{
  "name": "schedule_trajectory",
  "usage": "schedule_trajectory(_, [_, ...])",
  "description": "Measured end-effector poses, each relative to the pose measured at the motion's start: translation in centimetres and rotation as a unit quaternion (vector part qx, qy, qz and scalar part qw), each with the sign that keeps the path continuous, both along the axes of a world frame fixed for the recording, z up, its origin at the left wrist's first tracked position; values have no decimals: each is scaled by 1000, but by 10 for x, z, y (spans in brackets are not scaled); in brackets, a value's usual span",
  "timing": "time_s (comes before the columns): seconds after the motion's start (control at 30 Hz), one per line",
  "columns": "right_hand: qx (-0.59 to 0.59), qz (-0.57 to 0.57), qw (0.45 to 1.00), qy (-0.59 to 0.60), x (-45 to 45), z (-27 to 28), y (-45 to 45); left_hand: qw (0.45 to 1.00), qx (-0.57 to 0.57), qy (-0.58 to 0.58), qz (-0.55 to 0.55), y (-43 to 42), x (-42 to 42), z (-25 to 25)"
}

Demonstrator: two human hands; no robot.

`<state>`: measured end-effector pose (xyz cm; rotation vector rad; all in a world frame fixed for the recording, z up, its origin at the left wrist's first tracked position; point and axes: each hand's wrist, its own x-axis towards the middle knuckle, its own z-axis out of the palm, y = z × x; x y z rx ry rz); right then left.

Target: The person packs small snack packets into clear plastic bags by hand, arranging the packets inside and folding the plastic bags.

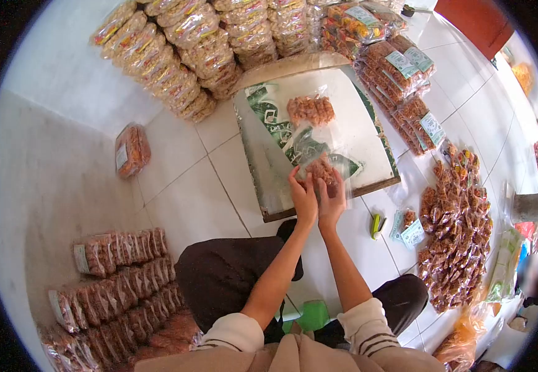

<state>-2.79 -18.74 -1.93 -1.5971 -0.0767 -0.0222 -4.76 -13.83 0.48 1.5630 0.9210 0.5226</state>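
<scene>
Both my hands reach over a low board-topped table with green print on its white surface. My left hand curls around the left side of a clump of brown snack packets. From the right, my right hand closes on the same clump, fingers bent over its edge. Clear plastic shows around the clump, but I cannot tell whether it is inside a bag. Farther up the board, a row of similar brown snacks lies on clear plastic.
Tall stacks of wrapped pale snacks stand behind the table. Labelled brown packs are piled to the right, near a heap of small packets. A green-handled cutter lies on the tiles. More packs line the left wall.
</scene>
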Motion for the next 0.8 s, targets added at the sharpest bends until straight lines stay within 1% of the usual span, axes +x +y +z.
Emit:
schedule_trajectory(0.03, [0,2,1000,0,-1,12,1,1000,-12,12,-8,0,-5,1])
schedule_trajectory(0.07, [-54,15,998,16,0,25,2,1000,-11,12,-7,0,-7,-3])
schedule_trajectory(0.1, [-107,29,993,31,2,34,5,999,33,-34,-14,2,-9,-7])
schedule_trajectory(0.13, [-103,31,994,30,7,31,10,994,78,-79,-22,3,-11,-12])
schedule_trajectory(0.17, [-64,49,997,14,14,23,15,993,82,-79,-20,4,-17,-16])
schedule_trajectory(0.2, [-24,68,997,-3,20,21,21,995,56,-41,-74,6,-24,-12])
schedule_trajectory(0.23, [-20,69,997,-5,24,18,25,991,29,-2,-127,10,-28,-9])
schedule_trajectory(0.27, [-82,60,995,-20,29,14,27,991,31,-3,-126,16,-29,-6])
schedule_trajectory(0.3, [-144,49,988,-37,32,15,29,984,152,-6,-91,21,-28,-6])
schedule_trajectory(0.33, [-144,49,988,-39,32,15,30,962,272,5,-40,27,-27,-6])
schedule_trajectory(0.37, [-147,60,985,-61,30,14,29,953,300,-29,-4,38,-17,-6])
schedule_trajectory(0.4, [-152,71,982,-83,28,13,28,962,265,-67,-10,49,-1,-11])
schedule_trajectory(0.43, [-154,71,982,-82,26,7,28,974,201,-99,-38,60,14,-17])
schedule_trajectory(0.5, [-88,165,967,-173,26,0,32,985,88,-117,-91,74,35,-23])
schedule_trajectory(0.57, [27,260,961,-95,25,1,34,985,45,-127,-106,77,44,-26])
schedule_trajectory(0.6, [-71,246,944,-208,33,-15,35,985,39,-129,-108,77,45,-27])
schedule_trajectory(0.63, [-167,228,906,-315,37,-18,36,985,35,-129,-111,76,45,-28])
schedule_trajectory(0.67, [-194,246,900,-305,39,-21,33,985,31,-129,-111,76,45,-30])
schedule_trajectory(0.7, [-193,247,900,-303,45,-24,32,985,30,-129,-113,76,45,-32])
schedule_trajectory(0.73, [-130,314,912,-231,51,-26,30,985,29,-130,-114,76,45,-33])
schedule_trajectory(0.8, [-65,379,910,-156,54,-28,25,985,28,-131,-114,78,46,-36])
